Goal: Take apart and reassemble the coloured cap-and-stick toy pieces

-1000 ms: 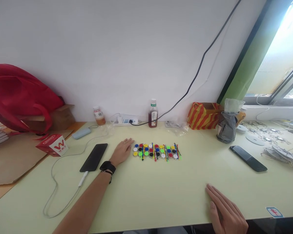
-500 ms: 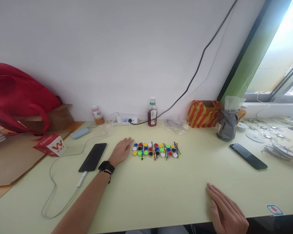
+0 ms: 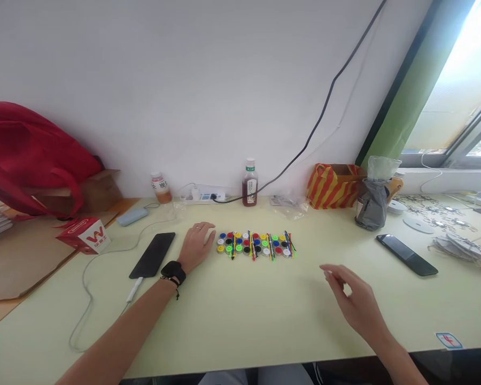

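Small round discs in several colours (image 3: 239, 248), like bobbins or caps, lie in rows at the middle of the table. Between them lie upright bundles of thin coloured strips (image 3: 251, 246). My left hand (image 3: 196, 247) rests on the table just left of the discs, loosely open and holding nothing; a black watch is on that wrist. My right hand (image 3: 350, 299) hovers over the table to the lower right of the discs. Its fingers are bent and the thumb is close to the index finger, with a gap showing between them. I see nothing in it.
A black phone (image 3: 152, 255) on a white cable lies left of my left hand. A second phone (image 3: 406, 255) is at the right. Bottles (image 3: 249, 184), a power strip (image 3: 204, 195) and a striped bag (image 3: 332, 187) stand along the wall. A red box (image 3: 86, 235) is at the left.
My right hand has lifted off the table edge and moved forward and left, its fingers bending. My left hand has drawn back slightly, its fingers more curled.
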{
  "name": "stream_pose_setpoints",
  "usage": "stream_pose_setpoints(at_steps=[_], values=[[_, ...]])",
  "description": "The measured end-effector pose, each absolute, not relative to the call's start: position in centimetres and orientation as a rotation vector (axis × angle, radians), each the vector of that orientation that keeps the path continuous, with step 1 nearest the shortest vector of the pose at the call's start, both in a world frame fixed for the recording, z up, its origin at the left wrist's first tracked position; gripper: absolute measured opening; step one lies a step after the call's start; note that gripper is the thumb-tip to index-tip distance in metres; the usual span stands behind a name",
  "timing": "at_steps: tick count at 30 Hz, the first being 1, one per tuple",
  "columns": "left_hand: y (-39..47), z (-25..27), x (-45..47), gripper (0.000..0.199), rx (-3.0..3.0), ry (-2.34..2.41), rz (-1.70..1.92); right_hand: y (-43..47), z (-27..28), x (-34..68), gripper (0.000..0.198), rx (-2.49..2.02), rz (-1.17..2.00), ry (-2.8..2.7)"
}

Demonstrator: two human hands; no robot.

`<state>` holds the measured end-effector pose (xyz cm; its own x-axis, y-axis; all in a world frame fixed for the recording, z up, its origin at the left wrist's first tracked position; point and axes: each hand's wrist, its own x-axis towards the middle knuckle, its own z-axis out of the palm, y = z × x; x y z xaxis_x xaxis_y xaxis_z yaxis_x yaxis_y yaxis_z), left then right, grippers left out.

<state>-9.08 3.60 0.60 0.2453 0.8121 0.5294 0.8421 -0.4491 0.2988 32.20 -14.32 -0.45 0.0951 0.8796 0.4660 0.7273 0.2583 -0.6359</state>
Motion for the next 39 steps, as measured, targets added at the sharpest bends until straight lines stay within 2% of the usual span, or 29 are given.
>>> stream_pose_setpoints(at_steps=[3,7,11,14,18,25,32,36,39], values=[[2.2,2.0,-7.7,0.025,-2.381,-1.666,-1.189,-10.2,2.3,30.9,0.039,-1.471,0.277,-1.702],[0.1,2.4,-5.3,0.027,-2.813,-1.691,-1.331,-5.0,3.7,29.3,0.04,-1.429,0.335,-1.823],[-2.3,1.9,-3.5,0.035,-3.107,-1.64,-1.164,-2.8,2.4,28.9,0.033,-1.525,0.329,-1.929],[-3.5,1.6,-2.7,0.037,-3.194,-1.582,-0.935,-3.1,1.5,28.9,0.023,-1.612,0.294,-2.045],[-3.9,1.8,-2.5,0.034,-3.229,-1.48,-0.752,-3.9,1.0,28.7,0.02,-1.701,0.282,-2.139],[-3.7,1.9,-2.6,0.027,-3.218,-1.493,-0.728,-3.9,1.3,28.9,0.019,-1.682,0.267,-2.11],[-4.1,2.0,-2.5,0.02,-3.257,-1.46,-0.781,-6.2,1.3,24.6,0.017,-1.339,0.392,-2.121],[-4.2,1.9,-2.3,0.029,-3.273,-1.417,-0.737,-6.7,1.0,22.5,0.015,-1.307,0.467,-2.314],[-4.3,1.7,-2.3,0.033,-3.27,-1.383,-0.676,-5.9,1.0,23.4,0.017,-1.423,0.418,-2.194]])
